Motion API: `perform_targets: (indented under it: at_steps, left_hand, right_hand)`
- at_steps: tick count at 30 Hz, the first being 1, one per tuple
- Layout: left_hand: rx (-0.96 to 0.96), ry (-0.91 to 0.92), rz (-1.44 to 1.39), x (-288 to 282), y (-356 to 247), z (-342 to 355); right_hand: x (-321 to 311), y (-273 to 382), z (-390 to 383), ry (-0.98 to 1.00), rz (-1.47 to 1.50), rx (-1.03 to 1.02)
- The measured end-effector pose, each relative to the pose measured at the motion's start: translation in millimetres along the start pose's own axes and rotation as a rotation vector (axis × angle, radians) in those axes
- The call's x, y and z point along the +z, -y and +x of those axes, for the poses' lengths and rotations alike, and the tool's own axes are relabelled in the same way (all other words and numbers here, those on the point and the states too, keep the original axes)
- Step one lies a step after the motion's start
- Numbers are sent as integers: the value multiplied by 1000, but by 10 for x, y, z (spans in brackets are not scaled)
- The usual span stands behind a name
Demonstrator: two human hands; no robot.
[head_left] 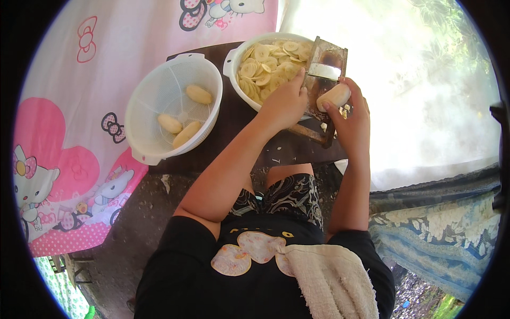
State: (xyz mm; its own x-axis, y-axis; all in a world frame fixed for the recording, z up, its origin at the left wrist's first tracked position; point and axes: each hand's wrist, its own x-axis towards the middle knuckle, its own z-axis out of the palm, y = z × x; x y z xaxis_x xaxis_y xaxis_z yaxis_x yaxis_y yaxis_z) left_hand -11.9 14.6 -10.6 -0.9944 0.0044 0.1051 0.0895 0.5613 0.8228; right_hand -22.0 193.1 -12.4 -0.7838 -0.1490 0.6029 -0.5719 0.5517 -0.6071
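Note:
My left hand (pixel 287 103) is closed around the side of a wooden slicer (pixel 325 70) with a metal blade across it. The slicer leans over the right side of a white basket (pixel 232 64) full of thin, pale banana slices (pixel 263 69). In my right hand (pixel 355 118) is a peeled banana (pixel 334 98), gripped between thumb and fingers and laid against the slicer's face below the blade. Small banana bits (pixel 345 110) stick near the slicer's edge. How my left fingertips wrap beneath the slicer is hidden.
A second white basket (pixel 146 101), left of the first, holds several peeled bananas (pixel 198 94). Both stand on a dark table (pixel 228 143) with scattered scraps. A pink patterned curtain (pixel 79 122) hangs at the left, a pale sheet (pixel 419 122) at the right. A towel (pixel 332 276) hangs over my shirt.

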Motion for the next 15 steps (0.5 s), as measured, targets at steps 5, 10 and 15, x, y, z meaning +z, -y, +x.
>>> perform_targets:
  at_steps: [5,10,15]
  left_hand:
    - [80,-10,56,-16,57,-8]
    - [49,0,20,21,-23,-1]
    - [-4,24,21,17,-11,6]
  right_hand:
    - [217,-315,776,-32,-205,66]
    - [157,-400,852,-38,-204,95]
    - [52,-87,17,-16,-85,-23]
